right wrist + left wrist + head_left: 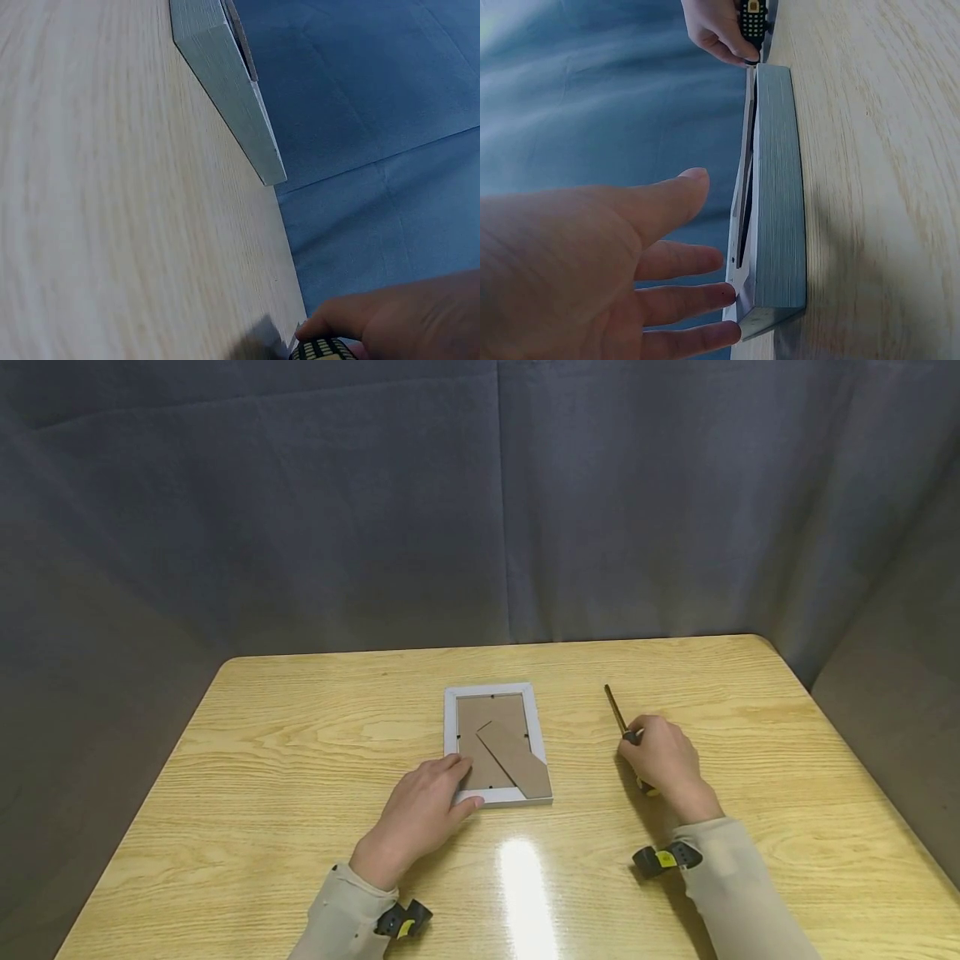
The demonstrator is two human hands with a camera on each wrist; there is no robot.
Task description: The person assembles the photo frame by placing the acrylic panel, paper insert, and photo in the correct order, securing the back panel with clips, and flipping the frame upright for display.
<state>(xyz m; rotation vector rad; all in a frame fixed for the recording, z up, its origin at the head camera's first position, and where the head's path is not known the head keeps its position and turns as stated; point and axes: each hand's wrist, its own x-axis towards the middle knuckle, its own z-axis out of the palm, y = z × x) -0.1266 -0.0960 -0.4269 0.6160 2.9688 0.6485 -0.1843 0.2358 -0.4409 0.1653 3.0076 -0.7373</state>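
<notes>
A white picture frame lies face down on the table, its brown backing board and slanted easel stand facing up. Small dark tabs sit along the board's edges. My left hand rests at the frame's near left corner, fingers extended over the border. In the left wrist view those fingers reach the frame's edge, palm partly in front. To the right of the frame, my right hand grips a screwdriver by its black and yellow handle, shaft pointing away from me.
The wooden table extends around the frame on all sides. Behind its far edge hangs a dark grey curtain, which also borders the sides. Each wrist carries a black strap-on camera. Light glares off the near tabletop.
</notes>
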